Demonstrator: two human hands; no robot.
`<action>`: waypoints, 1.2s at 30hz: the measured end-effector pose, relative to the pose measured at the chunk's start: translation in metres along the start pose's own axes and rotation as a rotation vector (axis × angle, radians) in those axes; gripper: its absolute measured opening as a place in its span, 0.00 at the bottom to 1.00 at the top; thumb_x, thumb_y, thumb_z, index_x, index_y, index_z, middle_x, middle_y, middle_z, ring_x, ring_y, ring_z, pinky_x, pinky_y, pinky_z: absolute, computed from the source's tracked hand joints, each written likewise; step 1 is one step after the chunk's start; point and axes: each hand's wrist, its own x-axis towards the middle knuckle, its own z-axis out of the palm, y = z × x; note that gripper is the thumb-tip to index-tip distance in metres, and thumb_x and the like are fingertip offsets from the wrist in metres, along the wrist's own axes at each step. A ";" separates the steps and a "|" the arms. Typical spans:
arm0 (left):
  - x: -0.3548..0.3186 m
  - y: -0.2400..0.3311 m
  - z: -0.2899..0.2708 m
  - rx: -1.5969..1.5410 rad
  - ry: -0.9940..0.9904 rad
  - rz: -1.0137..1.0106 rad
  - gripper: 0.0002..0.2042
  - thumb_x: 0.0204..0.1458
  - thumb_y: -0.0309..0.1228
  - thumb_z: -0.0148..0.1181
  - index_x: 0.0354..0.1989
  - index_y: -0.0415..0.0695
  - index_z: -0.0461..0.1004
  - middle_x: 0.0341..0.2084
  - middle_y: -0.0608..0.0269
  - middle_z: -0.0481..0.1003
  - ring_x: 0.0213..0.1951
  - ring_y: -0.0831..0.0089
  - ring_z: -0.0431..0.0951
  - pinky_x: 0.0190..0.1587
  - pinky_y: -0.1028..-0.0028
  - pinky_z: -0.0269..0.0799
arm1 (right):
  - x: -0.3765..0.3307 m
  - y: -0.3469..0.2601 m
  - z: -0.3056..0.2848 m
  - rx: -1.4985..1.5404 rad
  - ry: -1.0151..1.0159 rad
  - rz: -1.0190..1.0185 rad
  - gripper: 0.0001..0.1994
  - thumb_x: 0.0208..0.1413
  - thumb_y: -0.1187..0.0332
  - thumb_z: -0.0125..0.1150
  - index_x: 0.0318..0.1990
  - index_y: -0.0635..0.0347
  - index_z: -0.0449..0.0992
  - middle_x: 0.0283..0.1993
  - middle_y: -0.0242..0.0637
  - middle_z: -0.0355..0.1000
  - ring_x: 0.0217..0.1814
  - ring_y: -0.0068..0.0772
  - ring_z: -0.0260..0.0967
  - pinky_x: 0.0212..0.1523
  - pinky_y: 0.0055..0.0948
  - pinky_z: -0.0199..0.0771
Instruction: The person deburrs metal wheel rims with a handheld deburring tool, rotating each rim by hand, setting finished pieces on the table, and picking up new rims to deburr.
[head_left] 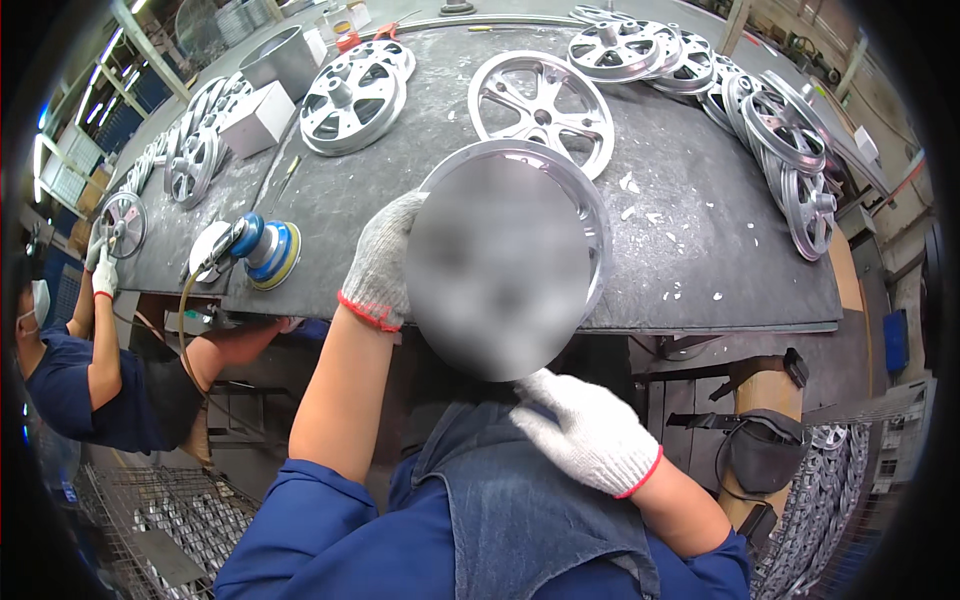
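Observation:
A silvery metal wheel is held up in front of me at the table's near edge. A round blurred patch covers most of its face, so its middle and lower edge cannot be made out. My left hand, in a white knit glove with a red cuff, grips the wheel's left side; its fingertips are hidden. Below the wheel is my right hand, gloved alike, its thumb and fingers apart and pointing up and left. One fingertip reaches the patch's lower edge; whether it touches the wheel cannot be told. Just beyond, a spoked wheel lies on the table.
Stacked wheels stand at the back left, and more wheels line the right side. A blue sander with a hose rests on the dark tabletop. At far left a co-worker handles another wheel.

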 end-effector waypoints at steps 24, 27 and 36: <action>-0.032 -0.010 0.032 0.252 0.028 0.535 0.32 0.48 0.23 0.56 0.66 0.23 0.72 0.55 0.41 0.82 0.52 0.57 0.87 0.59 0.64 0.84 | -0.020 0.029 -0.026 0.137 0.064 0.171 0.42 0.63 0.55 0.73 0.83 0.49 0.64 0.64 0.59 0.81 0.65 0.60 0.81 0.66 0.44 0.80; -0.030 -0.025 0.046 0.084 0.048 0.558 0.34 0.45 0.22 0.56 0.66 0.24 0.72 0.56 0.40 0.81 0.55 0.55 0.86 0.63 0.61 0.82 | -0.016 0.037 -0.016 0.148 0.072 0.185 0.40 0.65 0.56 0.71 0.83 0.48 0.64 0.64 0.58 0.81 0.67 0.60 0.80 0.68 0.44 0.79; -0.035 -0.082 0.019 -0.307 0.242 0.524 0.19 0.72 0.37 0.55 0.57 0.31 0.76 0.52 0.42 0.81 0.53 0.52 0.85 0.62 0.53 0.84 | -0.026 0.039 -0.047 0.299 0.081 0.208 0.49 0.59 0.54 0.80 0.84 0.56 0.60 0.75 0.56 0.75 0.78 0.52 0.74 0.77 0.40 0.71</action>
